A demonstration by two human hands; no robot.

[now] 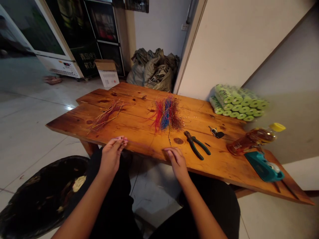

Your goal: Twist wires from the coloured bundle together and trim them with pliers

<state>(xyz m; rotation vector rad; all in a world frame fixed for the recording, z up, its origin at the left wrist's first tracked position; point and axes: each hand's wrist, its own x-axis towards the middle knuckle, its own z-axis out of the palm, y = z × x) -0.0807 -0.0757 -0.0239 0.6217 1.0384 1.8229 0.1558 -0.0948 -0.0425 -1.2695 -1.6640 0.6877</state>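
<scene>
Head view, looking down: a person sits at a wooden table (136, 129), both bare hands at its near edge. A thin purple strand (137, 143), faint against the wood, runs sideways between them, its long axis roughly along that edge and dipping slightly towards the right. The left hand (112, 153) pinches its left end between thumb and fingers. The right hand (177, 161) has thumb and forefinger pressed together, apparently on the other end, though the strand is hard to follow there.

The right hand is nearer the large pile of red, blue and brown wires (166, 116), which lies straight ahead of its fingertips, apart from them, most of its wires pointing away from the person. The left hand is nearer a smaller loose bunch (107, 115), ahead and slightly left, slanting away to the right. Green-handled pliers (190, 138) lie just beyond the right hand, to its right, touched by neither hand.
</scene>
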